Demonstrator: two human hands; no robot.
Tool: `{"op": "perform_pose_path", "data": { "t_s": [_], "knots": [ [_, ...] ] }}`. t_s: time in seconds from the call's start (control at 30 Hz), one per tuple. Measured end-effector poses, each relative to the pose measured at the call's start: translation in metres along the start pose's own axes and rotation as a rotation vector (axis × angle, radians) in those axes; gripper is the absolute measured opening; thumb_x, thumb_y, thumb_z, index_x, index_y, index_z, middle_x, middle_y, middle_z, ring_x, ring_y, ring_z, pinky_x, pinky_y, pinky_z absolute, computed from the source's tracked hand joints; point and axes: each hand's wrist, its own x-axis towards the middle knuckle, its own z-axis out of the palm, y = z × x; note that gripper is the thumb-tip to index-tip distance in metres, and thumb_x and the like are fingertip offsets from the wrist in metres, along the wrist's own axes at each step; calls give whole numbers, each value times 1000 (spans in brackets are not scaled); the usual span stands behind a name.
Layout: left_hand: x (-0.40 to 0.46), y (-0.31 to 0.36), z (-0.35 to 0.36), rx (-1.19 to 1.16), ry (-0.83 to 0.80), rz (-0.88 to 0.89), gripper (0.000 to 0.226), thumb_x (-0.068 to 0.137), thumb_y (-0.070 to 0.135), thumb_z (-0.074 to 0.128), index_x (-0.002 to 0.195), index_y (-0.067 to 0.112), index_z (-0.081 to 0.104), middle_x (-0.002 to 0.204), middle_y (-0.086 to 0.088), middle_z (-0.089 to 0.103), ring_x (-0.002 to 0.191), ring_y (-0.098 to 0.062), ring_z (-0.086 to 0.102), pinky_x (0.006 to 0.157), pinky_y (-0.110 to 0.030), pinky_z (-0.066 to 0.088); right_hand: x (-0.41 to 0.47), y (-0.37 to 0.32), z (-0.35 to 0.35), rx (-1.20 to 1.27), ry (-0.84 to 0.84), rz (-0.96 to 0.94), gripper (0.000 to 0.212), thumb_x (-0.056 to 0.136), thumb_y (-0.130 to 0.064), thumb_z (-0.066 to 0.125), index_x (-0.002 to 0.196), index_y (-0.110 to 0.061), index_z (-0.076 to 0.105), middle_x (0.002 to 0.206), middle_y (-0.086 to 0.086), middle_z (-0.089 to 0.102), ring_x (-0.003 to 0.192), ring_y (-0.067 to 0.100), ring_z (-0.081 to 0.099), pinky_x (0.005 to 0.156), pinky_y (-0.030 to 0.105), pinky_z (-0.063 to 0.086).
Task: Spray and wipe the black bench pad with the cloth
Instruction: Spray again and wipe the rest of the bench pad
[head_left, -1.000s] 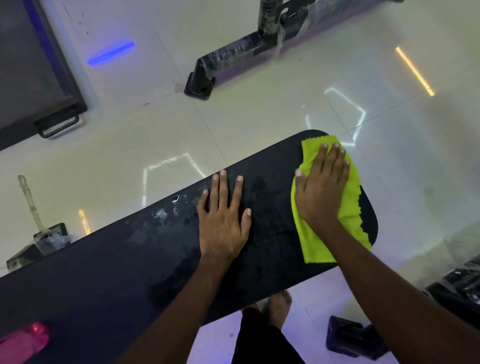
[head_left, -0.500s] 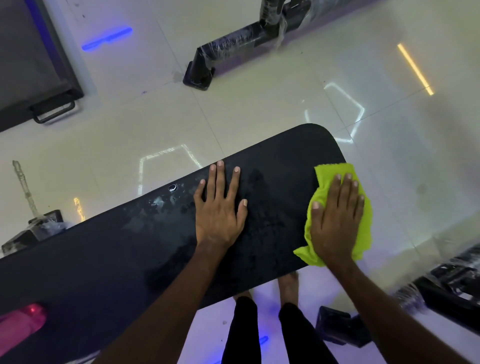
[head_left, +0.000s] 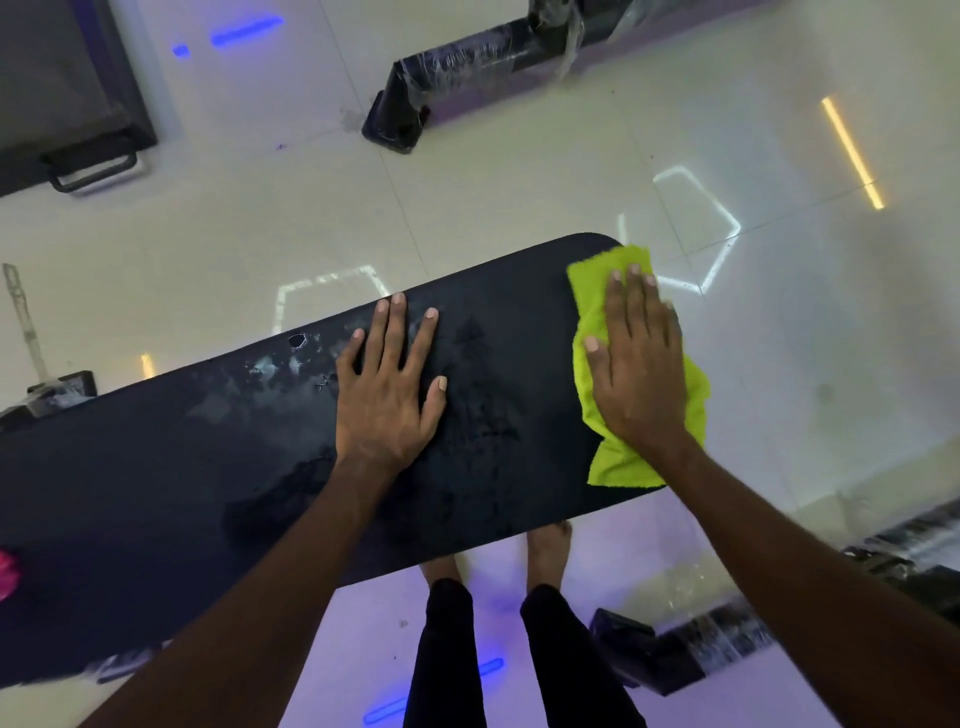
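The long black bench pad (head_left: 182, 467) runs from lower left up to a rounded right end and shows wet smears and pale scuffs. My left hand (head_left: 387, 387) lies flat on its middle, fingers spread, holding nothing. My right hand (head_left: 636, 364) presses flat on the lime-green cloth (head_left: 623, 467), which covers the pad's right end and hangs over its edge. A pink spray bottle (head_left: 8, 574) peeks in at the left edge, resting on the pad.
Glossy pale tiles surround the bench. A black wrapped frame foot (head_left: 400, 117) stands at the top centre, a dark platform with a handle (head_left: 88, 174) at the top left, another bench foot (head_left: 649, 657) at the lower right. My legs and bare feet (head_left: 548, 551) stand below the pad.
My right hand has slid the cloth from the pad's near right edge back up to the far right tip. My left hand has stayed flat in place.
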Motion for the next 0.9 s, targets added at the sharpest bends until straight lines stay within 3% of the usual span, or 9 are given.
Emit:
{"op": "perform_pose_path", "data": {
  "t_s": [0.1,0.2,0.37,0.47,0.6,0.77,0.83,0.9],
  "knots": [
    [0,2,-1,11,-4,-12,70,103,48,28,168,26,11,176,-9,6,164,-24,6,127,-51,20,-49,-8,3,-3,29,237,71,107,-41,28,167,-6,11,175,18,12,162,38,16,129,53,23],
    [1,2,0,14,-7,-11,71,103,48,27,168,26,9,176,-10,5,164,-24,5,127,-52,21,-71,-42,10,-48,-19,264,77,105,-46,26,165,0,10,173,26,10,162,43,11,131,58,14],
    [1,3,1,21,6,-7,71,103,48,28,168,25,9,176,-10,6,164,-25,6,126,-53,23,-31,-47,14,-64,-90,-159,78,107,-53,19,166,-2,12,175,23,8,163,41,7,132,58,10],
    [0,2,2,30,14,-5,70,104,48,28,168,25,10,176,-10,6,164,-25,6,126,-52,23,30,-26,6,-58,-91,-402,70,108,-47,27,168,-15,11,177,11,7,165,31,5,133,52,7],
    [-1,0,3,28,17,-2,70,104,48,27,168,25,9,176,-9,6,164,-24,6,127,-51,22,48,-18,0,-2,-40,-204,79,105,-46,35,167,-8,4,177,14,3,165,30,3,134,50,8],
    [0,2,-1,14,-7,-7,70,105,49,27,168,25,7,176,-9,5,164,-25,6,127,-50,20,2,-49,5,-3,6,165,80,106,-48,25,165,3,9,175,23,9,163,38,9,132,54,11],
    [0,2,-4,7,-27,-4,69,105,49,25,168,26,7,177,-9,4,164,-24,5,128,-50,19,-4,-78,8,-26,-9,152,81,106,-50,23,164,5,8,174,25,7,163,40,6,132,56,9],
    [0,2,-9,-27,-53,-8,68,105,48,26,168,26,10,177,-9,4,164,-24,4,129,-49,16,-3,-101,14,-49,-49,-49,82,106,-52,22,164,5,8,174,25,5,163,41,4,133,56,7]
  ]
}}
